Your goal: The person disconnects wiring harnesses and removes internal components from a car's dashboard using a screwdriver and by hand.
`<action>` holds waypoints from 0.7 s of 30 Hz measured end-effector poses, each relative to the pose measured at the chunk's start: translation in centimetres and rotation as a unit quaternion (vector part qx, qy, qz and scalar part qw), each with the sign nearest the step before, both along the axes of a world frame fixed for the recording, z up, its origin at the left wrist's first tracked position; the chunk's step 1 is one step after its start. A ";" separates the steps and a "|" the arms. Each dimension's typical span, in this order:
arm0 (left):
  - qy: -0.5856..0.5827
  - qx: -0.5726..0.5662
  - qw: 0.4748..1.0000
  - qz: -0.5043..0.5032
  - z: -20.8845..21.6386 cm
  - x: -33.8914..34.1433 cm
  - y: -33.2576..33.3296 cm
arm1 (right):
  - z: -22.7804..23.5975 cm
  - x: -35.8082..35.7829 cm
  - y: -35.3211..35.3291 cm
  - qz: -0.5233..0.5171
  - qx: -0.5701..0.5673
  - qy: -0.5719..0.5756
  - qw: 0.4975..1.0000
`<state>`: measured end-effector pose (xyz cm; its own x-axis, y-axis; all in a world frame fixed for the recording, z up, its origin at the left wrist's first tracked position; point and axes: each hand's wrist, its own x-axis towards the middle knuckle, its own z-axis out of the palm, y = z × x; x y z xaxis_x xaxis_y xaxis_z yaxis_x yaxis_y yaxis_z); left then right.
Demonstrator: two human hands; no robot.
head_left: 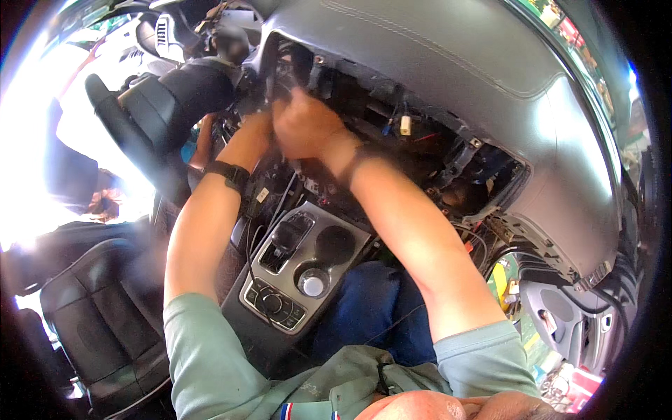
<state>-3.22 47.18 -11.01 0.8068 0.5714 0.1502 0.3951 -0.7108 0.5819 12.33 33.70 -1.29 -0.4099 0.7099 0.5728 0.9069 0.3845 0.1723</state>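
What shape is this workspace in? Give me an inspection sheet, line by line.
Surface: stitched grey dashboard above a silver-trimmed centre console.
Job's things: dashboard cavity exposed; cream connector hanging inside.
Clutter: white-topped item in a cup holder, beside the gear selector.
Hands: left hand and right hand close together at the cavity's left end; blur hides their grip.
Cables: thin black cable draped over the console's left edge.
Surroundings: black leather-look seat left; open car door right.
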 end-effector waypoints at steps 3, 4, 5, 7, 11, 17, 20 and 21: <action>0.005 0.038 0.999 0.005 2.9 0.9 -2.0 | 0.3 0.5 -0.5 0.002 -0.014 0.021 1.000; -0.026 0.017 0.999 0.011 2.8 0.7 -2.2 | 0.5 0.5 -0.6 0.013 -0.019 0.025 0.999; 0.013 0.085 0.996 -0.004 5.4 0.7 -3.9 | 0.6 0.7 -0.8 0.015 -0.046 0.050 0.998; 0.020 0.089 0.996 -0.019 6.2 0.8 -4.3 | 0.6 0.8 -0.7 0.021 -0.025 0.008 0.999; -0.108 -0.206 0.973 0.004 1.8 -0.6 -1.0 | 0.2 0.2 -0.2 0.016 -0.004 -0.036 0.999; 0.118 -0.036 0.988 0.091 8.0 1.9 -5.4 | -0.5 0.9 -0.2 -0.007 0.011 -0.031 0.999; 0.038 -0.114 0.990 0.075 7.9 1.4 -6.1 | 0.0 0.9 -0.3 0.019 -0.014 -0.001 1.000; 0.039 -0.089 0.993 0.063 7.7 1.1 -6.0 | 0.2 0.7 -0.2 0.023 -0.036 0.005 0.999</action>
